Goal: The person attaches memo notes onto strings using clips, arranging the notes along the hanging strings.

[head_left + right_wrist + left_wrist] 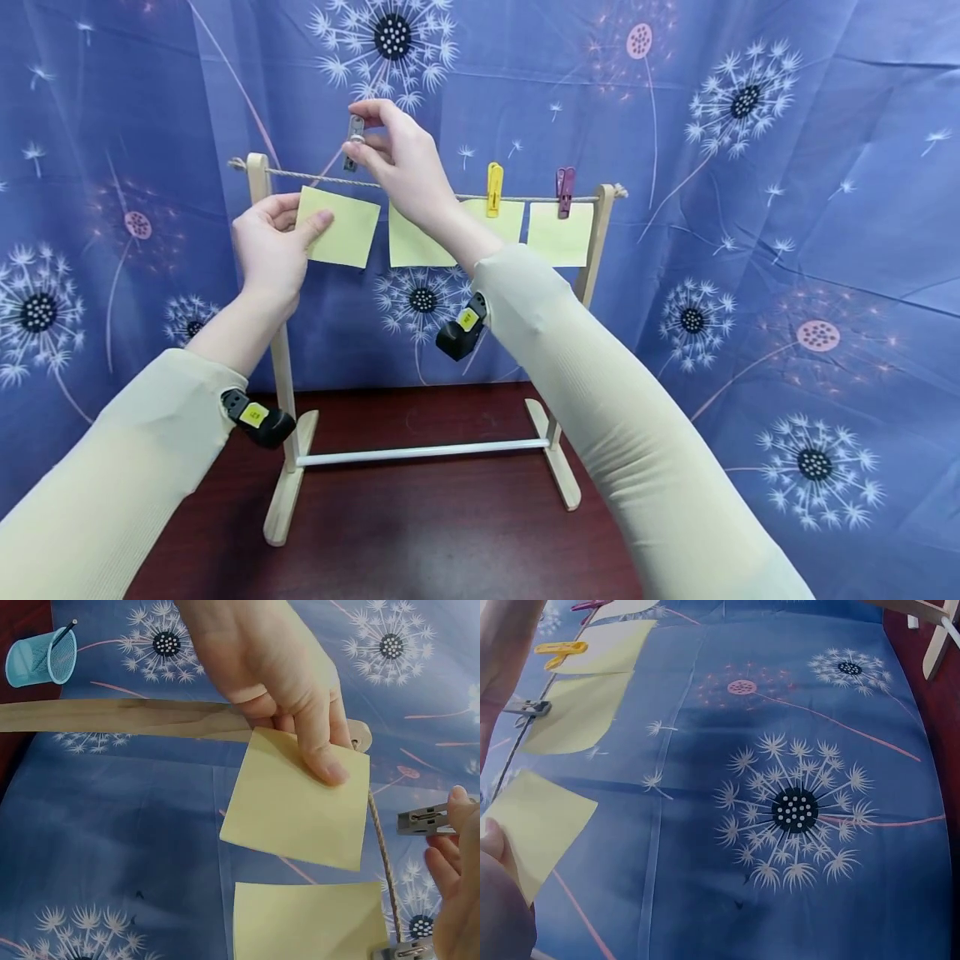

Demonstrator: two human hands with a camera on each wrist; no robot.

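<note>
My left hand [270, 242] pinches a yellow paper square [341, 229] between thumb and fingers, just under the rope [322, 178] near the left post. In the right wrist view the thumb lies flat over the front of that paper [300, 802]. Above the rope, my right hand [397, 158] pinches a grey clothespin [354, 142] by its upper end, its nose pointing down. A second yellow paper [577, 712] hangs beside it from another grey clothespin [531, 708], which my right arm hides in the head view.
A yellow clothespin [494, 190] and a purple clothespin [565, 192] hold further papers on the rope. The wooden posts [282, 367] stand on feet joined by a white rod [423, 452], on a dark red table [420, 517]. A light blue mesh cup [41, 658] holds a pen.
</note>
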